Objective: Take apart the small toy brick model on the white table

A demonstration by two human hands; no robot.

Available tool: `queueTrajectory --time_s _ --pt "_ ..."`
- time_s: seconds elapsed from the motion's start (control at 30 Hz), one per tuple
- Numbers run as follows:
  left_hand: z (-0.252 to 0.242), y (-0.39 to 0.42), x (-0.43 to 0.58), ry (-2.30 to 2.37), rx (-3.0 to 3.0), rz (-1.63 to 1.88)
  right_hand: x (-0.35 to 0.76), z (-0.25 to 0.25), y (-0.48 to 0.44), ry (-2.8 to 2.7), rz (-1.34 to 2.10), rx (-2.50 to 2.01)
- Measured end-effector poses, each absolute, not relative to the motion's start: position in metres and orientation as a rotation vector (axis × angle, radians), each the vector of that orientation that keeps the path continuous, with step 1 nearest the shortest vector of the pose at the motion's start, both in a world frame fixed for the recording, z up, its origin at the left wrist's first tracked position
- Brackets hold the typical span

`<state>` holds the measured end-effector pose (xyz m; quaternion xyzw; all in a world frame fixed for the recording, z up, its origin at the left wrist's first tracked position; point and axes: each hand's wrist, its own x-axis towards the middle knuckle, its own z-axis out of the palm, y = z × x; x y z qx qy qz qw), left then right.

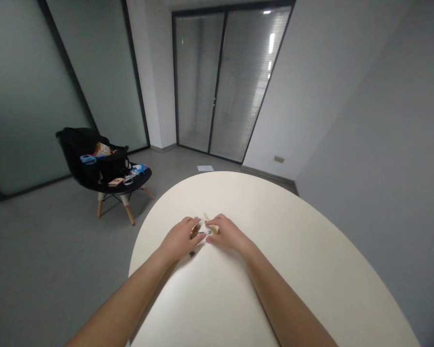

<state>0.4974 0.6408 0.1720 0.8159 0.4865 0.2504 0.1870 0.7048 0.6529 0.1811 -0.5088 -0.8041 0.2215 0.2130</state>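
My left hand (179, 240) and my right hand (228, 234) meet above the middle of the pale table (292, 250). Between their fingertips is a small whitish object (204, 227) with grey edges, too small to name. The thumb and fingers of each hand curl in around its sides. A thin yellowish strip (206, 217) sticks out at its far side, partly behind my right fingers. Something brown shows under my left fingers, mostly hidden. A small dark piece (192, 254) lies just below my left hand, near the wrist.
The table has a rounded far edge. Off to the left stands a black chair (75, 159) with wooden legs, carrying a black bag (112, 166) and several small items. A white sheet (205, 168) lies on the floor beyond the table, before glass doors (198, 86).
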Motion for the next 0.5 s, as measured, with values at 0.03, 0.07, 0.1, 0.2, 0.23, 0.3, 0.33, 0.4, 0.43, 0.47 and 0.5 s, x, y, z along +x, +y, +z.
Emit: queueTrajectory --time_s 0.03,0.07,0.1,0.2,0.23,0.3,0.33,0.4,0.43,0.47,0.5 --pt "0.171 0.642 0.496 1.319 2.267 0.744 0.703 0.179 0.655 -2.193 0.639 -1.417" --pt "0.17 0.643 0.493 1.271 2.236 0.775 0.703 0.177 0.657 -2.155 0.682 -1.412" --pt "0.169 0.645 0.489 1.228 2.211 0.796 0.705 0.178 0.659 -2.116 0.73 -1.405" --pt "0.169 0.65 0.474 1.164 2.194 0.831 0.713 0.184 0.661 -2.037 0.761 -1.404" --pt "0.17 0.652 0.469 1.171 2.208 0.838 0.716 0.186 0.662 -2.04 0.709 -1.409" --pt "0.17 0.656 0.461 1.221 2.237 0.809 0.716 0.188 0.663 -2.091 0.564 -1.426" --pt "0.169 0.659 0.458 1.243 2.247 0.769 0.714 0.187 0.664 -2.13 0.499 -1.434" --pt "0.169 0.661 0.455 1.256 2.266 0.653 0.706 0.181 0.666 -2.214 0.432 -1.45" --pt "0.168 0.66 0.454 1.248 2.278 0.595 0.701 0.178 0.667 -2.264 0.433 -1.454" --pt "0.168 0.658 0.453 1.23 2.293 0.532 0.696 0.174 0.668 -2.313 0.442 -1.454" --pt "0.167 0.654 0.452 1.21 2.311 0.469 0.692 0.171 0.668 -2.354 0.456 -1.455"
